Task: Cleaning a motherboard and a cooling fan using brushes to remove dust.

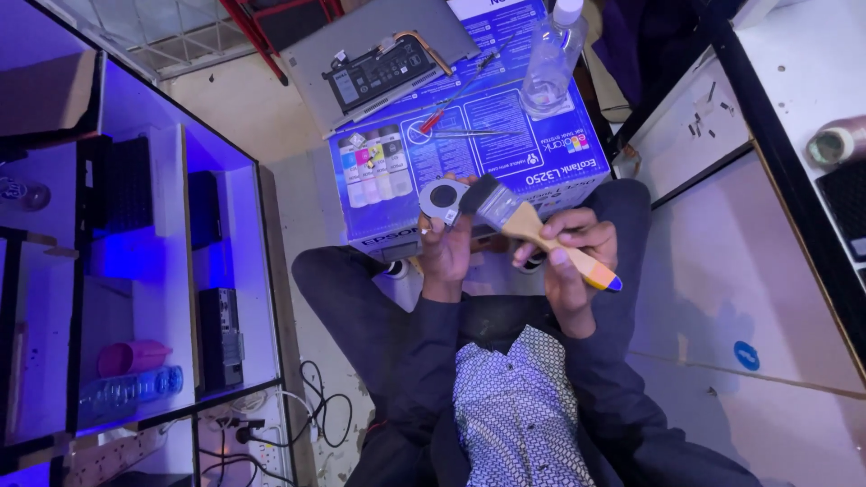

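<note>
The left hand (445, 255) pinches a small round grey laptop cooling fan (443, 199) by its rim above the lap; the right hand (570, 248) grips a wooden-handled flat paintbrush (528, 227), bristles touching it. The fan looks light and fragile (best held by the casing, not the blades).

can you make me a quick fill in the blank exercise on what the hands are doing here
1. The right hand holds a wooden-handled ____ by its handle.
2. The left hand holds a small round laptop ____.
3. On the printer box stands a clear plastic ____ with a white cap.
4. Beside the red-handled screwdriver, an opened ____ lies with its battery showing.

Missing words: paintbrush; fan; bottle; laptop
</note>
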